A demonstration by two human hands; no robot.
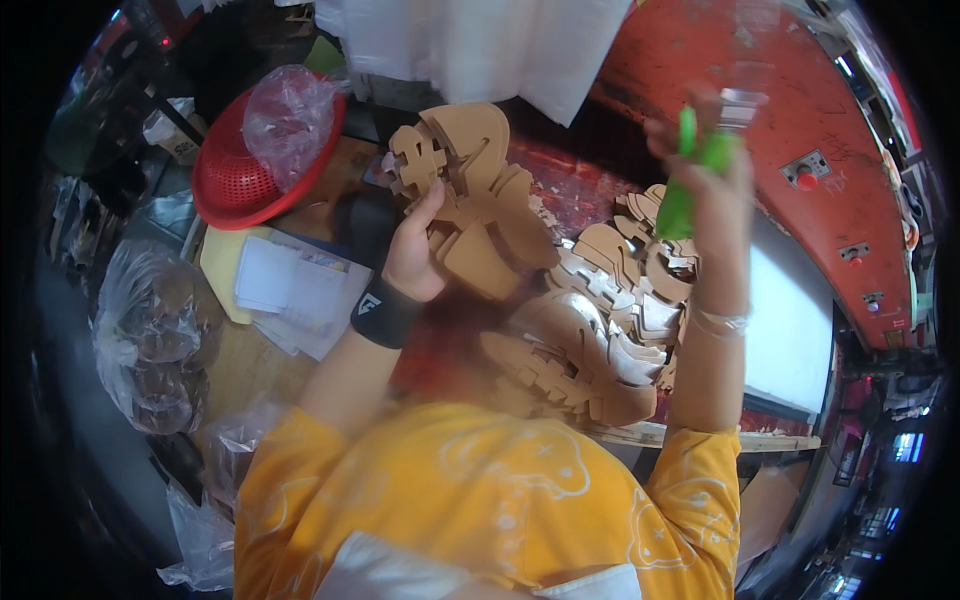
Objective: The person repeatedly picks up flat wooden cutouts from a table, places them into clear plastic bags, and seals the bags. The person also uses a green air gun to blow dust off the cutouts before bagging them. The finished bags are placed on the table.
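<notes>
My left hand (pixel 415 255) is closed on the near left side of a bunch of tan cut-out pieces (pixel 485 190), thumb on top. These are flat, strappy shapes like sandal uppers, fanned out above the dark red table. My right hand (pixel 722 190), smeared by motion, is raised at the right and wrapped round a green-handled brush (pixel 678 208). Its pale metal band and blurred tip point away from me. Left of my right forearm lies a heap of similar tan pieces (pixel 600 345), several with shiny silvery-white faces, overlapping in rows.
At the far left a red plastic basket (pixel 215 170) holds a clear bag (pixel 290 120). Papers (pixel 300 285) lie near my left wrist, with bagged goods (pixel 155 335) beyond. White sheeting (pixel 480 45) hangs ahead. A red machine panel (pixel 760 120) with buttons stands right, beside a white board (pixel 785 310).
</notes>
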